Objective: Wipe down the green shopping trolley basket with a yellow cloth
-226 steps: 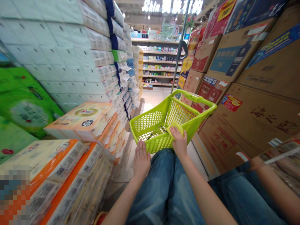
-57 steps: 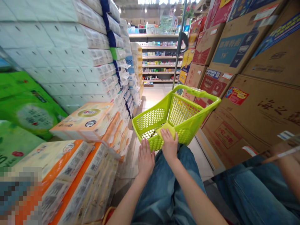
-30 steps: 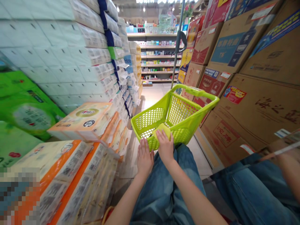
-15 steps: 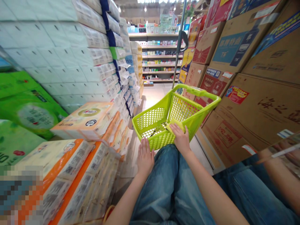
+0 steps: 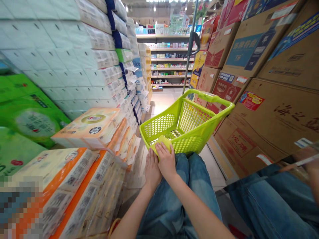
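A bright yellow-green plastic shopping basket (image 5: pixel 191 141) with perforated sides stands tilted in front of my knees, its handle raised toward the far right. My right hand (image 5: pixel 166 161) presses a yellow cloth (image 5: pixel 164 139) against the basket's near rim by the left corner. The fingers lie over the cloth, covering part of it. Just left of it, my left hand (image 5: pixel 152 170) rests against the outside of that corner, fingers straight and close together. The two hands touch or overlap at the thumbs.
Stacked tissue packs (image 5: pixel 99 79) rise on the left, with orange-and-white packs (image 5: pixel 87 126) lower and nearer. Cardboard cartons (image 5: pixel 279 109) wall the right side. Behind the basket stands a grey pole (image 5: pixel 186 71). Stocked shelves (image 5: pixel 171 59) cross the aisle's far end.
My right hand has slid the yellow cloth leftward along the basket's near rim, from its middle to the left corner beside my left hand. The left hand and the basket stay nearly in place.
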The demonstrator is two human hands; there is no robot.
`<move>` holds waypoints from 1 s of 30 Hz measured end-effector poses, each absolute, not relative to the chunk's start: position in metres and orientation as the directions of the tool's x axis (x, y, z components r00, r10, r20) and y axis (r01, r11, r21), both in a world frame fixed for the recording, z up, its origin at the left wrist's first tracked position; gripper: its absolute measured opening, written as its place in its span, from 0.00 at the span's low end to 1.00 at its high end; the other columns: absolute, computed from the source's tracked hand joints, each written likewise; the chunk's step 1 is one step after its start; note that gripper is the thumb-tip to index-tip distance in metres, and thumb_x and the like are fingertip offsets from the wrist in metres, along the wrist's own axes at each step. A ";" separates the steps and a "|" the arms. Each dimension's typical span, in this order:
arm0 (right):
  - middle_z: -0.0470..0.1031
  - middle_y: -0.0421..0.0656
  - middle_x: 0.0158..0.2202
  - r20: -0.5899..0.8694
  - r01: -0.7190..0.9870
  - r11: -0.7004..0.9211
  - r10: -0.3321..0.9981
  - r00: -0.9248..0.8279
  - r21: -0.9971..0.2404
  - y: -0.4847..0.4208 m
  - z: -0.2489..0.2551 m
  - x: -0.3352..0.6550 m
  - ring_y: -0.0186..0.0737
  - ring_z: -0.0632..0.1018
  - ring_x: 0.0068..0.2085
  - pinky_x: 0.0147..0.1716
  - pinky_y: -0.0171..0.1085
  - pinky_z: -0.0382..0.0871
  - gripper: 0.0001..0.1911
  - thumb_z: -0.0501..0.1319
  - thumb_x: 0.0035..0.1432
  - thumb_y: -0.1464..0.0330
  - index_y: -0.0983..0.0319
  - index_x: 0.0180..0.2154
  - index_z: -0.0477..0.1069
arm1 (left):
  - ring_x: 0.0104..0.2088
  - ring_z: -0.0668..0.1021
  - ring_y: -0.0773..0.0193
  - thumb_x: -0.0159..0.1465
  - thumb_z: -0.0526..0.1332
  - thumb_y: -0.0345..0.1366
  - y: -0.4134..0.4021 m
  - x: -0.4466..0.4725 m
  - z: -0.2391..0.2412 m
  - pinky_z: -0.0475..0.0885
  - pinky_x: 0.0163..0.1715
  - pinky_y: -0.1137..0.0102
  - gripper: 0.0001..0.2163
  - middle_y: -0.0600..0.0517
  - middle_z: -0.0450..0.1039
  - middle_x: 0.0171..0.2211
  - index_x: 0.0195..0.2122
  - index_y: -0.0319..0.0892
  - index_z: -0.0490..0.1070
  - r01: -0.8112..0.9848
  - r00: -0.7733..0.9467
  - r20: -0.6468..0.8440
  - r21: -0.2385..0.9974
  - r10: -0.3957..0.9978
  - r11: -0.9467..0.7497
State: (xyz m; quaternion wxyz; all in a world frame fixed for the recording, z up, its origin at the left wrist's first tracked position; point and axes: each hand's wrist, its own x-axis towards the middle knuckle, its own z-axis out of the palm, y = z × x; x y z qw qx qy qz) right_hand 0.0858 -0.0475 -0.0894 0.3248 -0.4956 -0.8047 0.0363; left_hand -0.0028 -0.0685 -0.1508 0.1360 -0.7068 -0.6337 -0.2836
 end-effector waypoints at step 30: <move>0.70 0.42 0.61 0.572 0.750 0.633 0.692 -0.440 -0.190 -0.012 -0.087 0.166 0.38 0.66 0.63 0.66 0.47 0.40 0.34 0.50 0.56 0.81 0.55 0.63 0.61 | 0.69 0.53 0.51 0.70 0.50 0.34 -0.069 -0.001 -0.144 0.61 0.64 0.53 0.31 0.36 0.50 0.69 0.70 0.33 0.35 0.970 0.021 0.597 0.183 0.802 -0.162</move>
